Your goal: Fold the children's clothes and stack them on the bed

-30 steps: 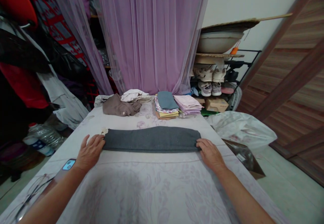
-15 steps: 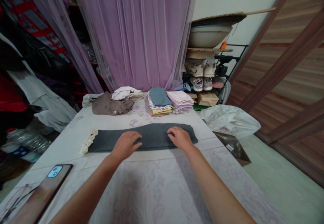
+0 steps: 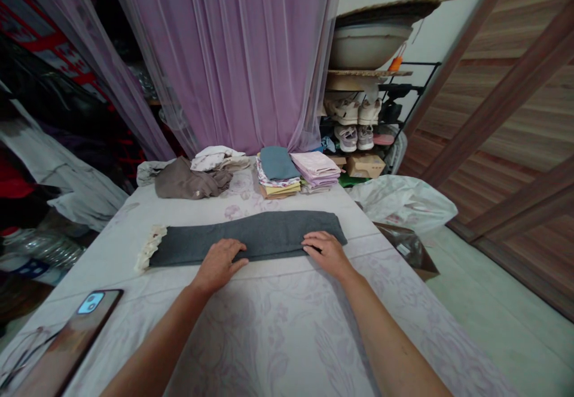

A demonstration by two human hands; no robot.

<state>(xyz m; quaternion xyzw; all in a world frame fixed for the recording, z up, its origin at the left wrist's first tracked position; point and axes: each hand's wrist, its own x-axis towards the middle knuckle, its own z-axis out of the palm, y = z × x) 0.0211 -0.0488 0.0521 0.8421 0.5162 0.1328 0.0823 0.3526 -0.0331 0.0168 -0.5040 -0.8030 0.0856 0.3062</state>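
A dark grey pair of trousers (image 3: 264, 232), folded lengthwise into a long strip, lies across the table, with a cream frilled trim (image 3: 151, 247) at its left end. My left hand (image 3: 223, 260) rests on the strip's near edge left of the middle, fingers apart and thumb out. Toward the right end, my right hand (image 3: 326, 252) lies on the near edge, its fingers stretched over the cloth. Neither hand grips the fabric. Behind the strip stand a folded stack topped with a blue-grey cloth (image 3: 278, 162) and a pink and lilac folded stack (image 3: 315, 170).
Crumpled brown clothing (image 3: 191, 182) lies at the table's back left, beside white clothing (image 3: 217, 158). A phone (image 3: 74, 340) with a cable sits at the front left. Purple curtains (image 3: 251, 56) hang behind. Right of the table are a shoe rack (image 3: 421, 89) and a plastic bag (image 3: 403, 202).
My right hand has moved toward me, from the middle of the strip to its near edge, and its fingers have spread. My left hand stays at about the same place. The view has shifted slightly.
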